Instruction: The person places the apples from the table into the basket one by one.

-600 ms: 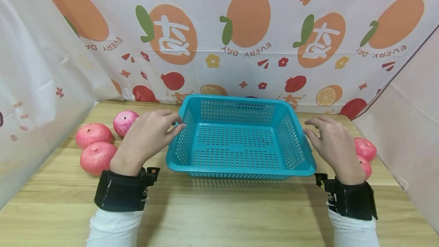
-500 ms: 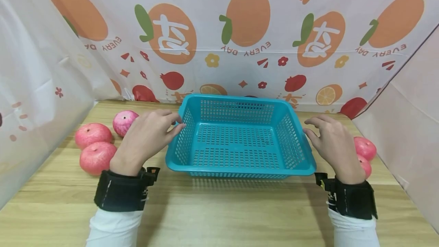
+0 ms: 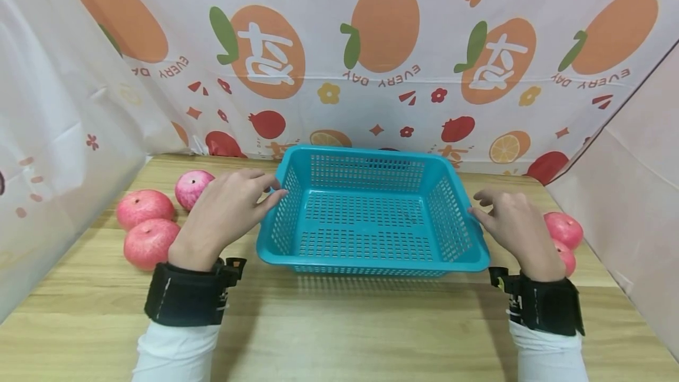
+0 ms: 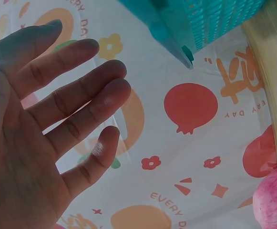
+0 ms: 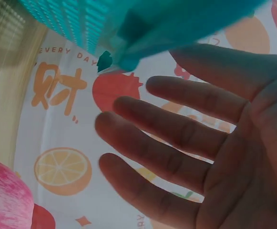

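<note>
- Wooden table: one turquoise rectangular plastic basket
- Near left edge: three round pink fruits
- Right edge: seemingly two fruits, one part-hidden
- Released: left hand, right hand

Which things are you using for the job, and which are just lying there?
Probably for the job:
the basket, between both hands
the left hand, by its left side
the right hand, by its right side

Seemingly just lying there, held by neither hand:
three pink fruits on the left
two pink fruits on the right
</note>
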`<state>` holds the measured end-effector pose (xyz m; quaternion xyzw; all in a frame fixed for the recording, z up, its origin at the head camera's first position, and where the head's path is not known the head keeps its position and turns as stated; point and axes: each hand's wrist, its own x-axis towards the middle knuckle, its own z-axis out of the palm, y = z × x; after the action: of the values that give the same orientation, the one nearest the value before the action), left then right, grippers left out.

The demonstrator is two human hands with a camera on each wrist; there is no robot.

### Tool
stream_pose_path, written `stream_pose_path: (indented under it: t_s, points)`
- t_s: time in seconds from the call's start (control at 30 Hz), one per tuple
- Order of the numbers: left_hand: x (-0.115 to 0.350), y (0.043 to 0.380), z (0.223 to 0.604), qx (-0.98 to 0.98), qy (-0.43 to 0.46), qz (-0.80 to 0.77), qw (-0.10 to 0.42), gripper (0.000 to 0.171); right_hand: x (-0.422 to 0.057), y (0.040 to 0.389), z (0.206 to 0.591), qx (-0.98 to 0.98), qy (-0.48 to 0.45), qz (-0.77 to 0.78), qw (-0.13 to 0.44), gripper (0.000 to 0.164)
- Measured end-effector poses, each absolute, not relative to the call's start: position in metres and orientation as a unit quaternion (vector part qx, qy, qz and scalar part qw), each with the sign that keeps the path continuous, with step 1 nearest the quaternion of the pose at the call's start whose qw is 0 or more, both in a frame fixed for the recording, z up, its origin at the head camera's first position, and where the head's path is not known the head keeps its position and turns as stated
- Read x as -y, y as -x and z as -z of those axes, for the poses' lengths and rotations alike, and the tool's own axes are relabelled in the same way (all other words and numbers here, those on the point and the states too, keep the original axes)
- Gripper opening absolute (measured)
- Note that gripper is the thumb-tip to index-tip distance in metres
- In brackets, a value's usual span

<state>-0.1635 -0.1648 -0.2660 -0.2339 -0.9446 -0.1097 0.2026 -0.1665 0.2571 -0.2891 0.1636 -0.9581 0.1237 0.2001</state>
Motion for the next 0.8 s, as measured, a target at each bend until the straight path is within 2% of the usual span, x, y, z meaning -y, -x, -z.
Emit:
stream_pose_path:
  t_s: [0.33,0.67,0.8]
  points:
    - [0.1655,0.1637,0.2656,0.948,0.228,0.111,0.192,0.026,-0.2607,0.1718,0.2941,0.974,-0.160,-0.122,0.099,0.049]
    - [0.1667,0.1624,0.2656,0.949,0.226,0.112,0.192,0.026,-0.2600,0.1737,0.2961,0.968,-0.181,-0.169,0.027,0.054]
    - [0.1664,0.1622,0.2654,0.948,0.227,0.113,0.193,0.025,-0.2609,0.1742,0.2969,0.967,-0.183,-0.174,0.015,0.053]
